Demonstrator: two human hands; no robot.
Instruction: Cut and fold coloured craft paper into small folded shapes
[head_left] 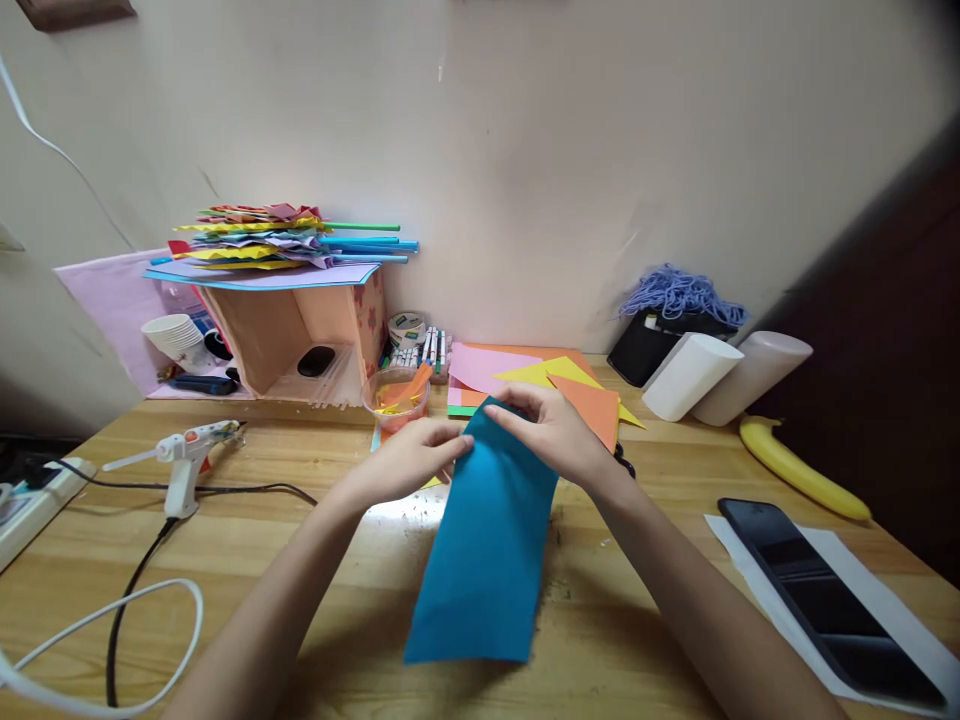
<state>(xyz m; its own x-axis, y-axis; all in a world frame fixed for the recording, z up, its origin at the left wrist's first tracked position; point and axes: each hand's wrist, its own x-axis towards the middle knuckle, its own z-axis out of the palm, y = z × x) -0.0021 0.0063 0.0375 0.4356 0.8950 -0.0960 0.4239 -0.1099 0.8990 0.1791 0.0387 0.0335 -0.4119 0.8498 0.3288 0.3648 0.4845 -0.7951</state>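
A long sheet of blue paper is held up over the middle of the wooden table, its lower end towards me. My right hand pinches its far top edge, thumb on the near face and fingers behind. At the sheet's upper left edge, my left hand grips it between thumb and fingers; some of those fingers are hidden behind the paper. Just beyond my hands lies a stack of coloured paper, with an orange sheet and a yellow sheet on top. A clear bowl of paper scraps stands behind my left hand.
A glue gun with its cord stands at left, near a power strip. An open box carries paper flowers at the back. On the right are paper rolls, a banana and a phone.
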